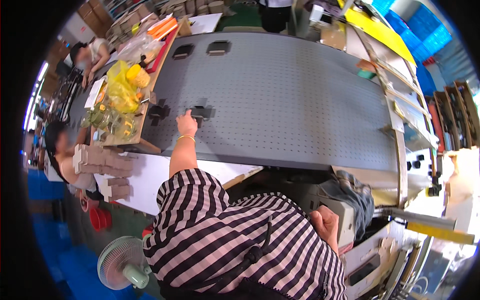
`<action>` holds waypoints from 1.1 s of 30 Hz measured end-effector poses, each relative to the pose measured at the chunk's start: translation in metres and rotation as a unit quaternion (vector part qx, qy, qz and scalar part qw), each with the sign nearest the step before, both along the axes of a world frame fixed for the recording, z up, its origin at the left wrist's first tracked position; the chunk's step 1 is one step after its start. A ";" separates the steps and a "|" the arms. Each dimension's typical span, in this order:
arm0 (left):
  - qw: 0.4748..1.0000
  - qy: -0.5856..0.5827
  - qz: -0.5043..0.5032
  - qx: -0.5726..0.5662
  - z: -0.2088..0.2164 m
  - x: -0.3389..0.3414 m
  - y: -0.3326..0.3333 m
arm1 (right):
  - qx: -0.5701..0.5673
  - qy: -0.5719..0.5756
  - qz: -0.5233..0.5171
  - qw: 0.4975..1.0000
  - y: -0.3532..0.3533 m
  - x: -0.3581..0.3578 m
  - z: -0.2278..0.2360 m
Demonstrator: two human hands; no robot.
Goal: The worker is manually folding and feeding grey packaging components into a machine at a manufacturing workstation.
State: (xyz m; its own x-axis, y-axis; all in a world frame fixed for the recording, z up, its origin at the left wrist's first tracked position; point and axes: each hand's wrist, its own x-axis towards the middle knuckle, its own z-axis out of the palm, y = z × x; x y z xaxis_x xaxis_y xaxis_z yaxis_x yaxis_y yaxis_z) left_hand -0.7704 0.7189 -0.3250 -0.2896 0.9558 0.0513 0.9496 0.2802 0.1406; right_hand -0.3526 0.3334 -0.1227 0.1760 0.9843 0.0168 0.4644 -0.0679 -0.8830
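Note:
My left hand reaches out over the grey perforated table top, a yellow bangle on its wrist. Its fingers are closed at the left edge of a dark, flat, cross-shaped piece that looks like an unfolded box blank. Just left of that hand lies a similar dark piece. Two more dark pieces, one at the far left and one beside it, lie near the table's back edge. Close by my right side, my right hand hangs with curled fingers, and nothing shows in it.
A wooden side shelf holds a yellow plastic bag and clear jugs. Stacked brown card pieces stand on a white board. Two people work at the left. A fan stands lower left; a wooden frame borders the right.

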 end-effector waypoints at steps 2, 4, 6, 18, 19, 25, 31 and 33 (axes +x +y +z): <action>0.998 0.013 -0.053 0.018 -0.004 -0.011 0.001 | -0.003 -0.022 0.059 0.998 0.029 -0.012 0.014; 0.990 0.037 -0.132 0.045 -0.009 -0.011 0.005 | 0.002 -0.038 0.094 0.995 0.047 -0.020 0.017; 0.989 -0.047 -0.142 -0.019 -0.012 -0.003 0.016 | -0.027 -0.055 0.122 0.991 0.052 -0.025 0.020; 0.526 -0.451 -0.655 -0.300 0.209 0.356 -0.182 | 0.058 -0.125 -0.202 0.970 -0.093 0.024 0.060; 0.494 -0.413 -0.712 -0.279 0.235 0.373 -0.213 | 0.106 -0.148 -0.248 0.951 -0.117 0.033 0.065; 0.214 -0.322 -0.903 -0.188 0.286 0.445 -0.380 | 0.120 -0.217 -0.388 0.888 -0.257 0.034 0.089; 0.084 -0.281 -0.938 -0.184 0.317 0.487 -0.504 | 0.084 -0.146 -0.412 0.895 -0.372 0.025 0.068; 0.070 -0.277 -0.930 -0.233 0.329 0.495 -0.528 | 0.092 -0.069 -0.436 0.892 -0.398 0.025 0.063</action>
State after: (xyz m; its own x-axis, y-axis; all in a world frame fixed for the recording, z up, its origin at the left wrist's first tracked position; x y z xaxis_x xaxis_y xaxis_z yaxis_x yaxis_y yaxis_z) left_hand -0.2753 0.1908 0.0045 0.5234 -0.7714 0.3621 -0.7092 -0.1588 0.6869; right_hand -0.3278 -0.0644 -0.0594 0.8577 0.4516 0.2458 0.4116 -0.3164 -0.8547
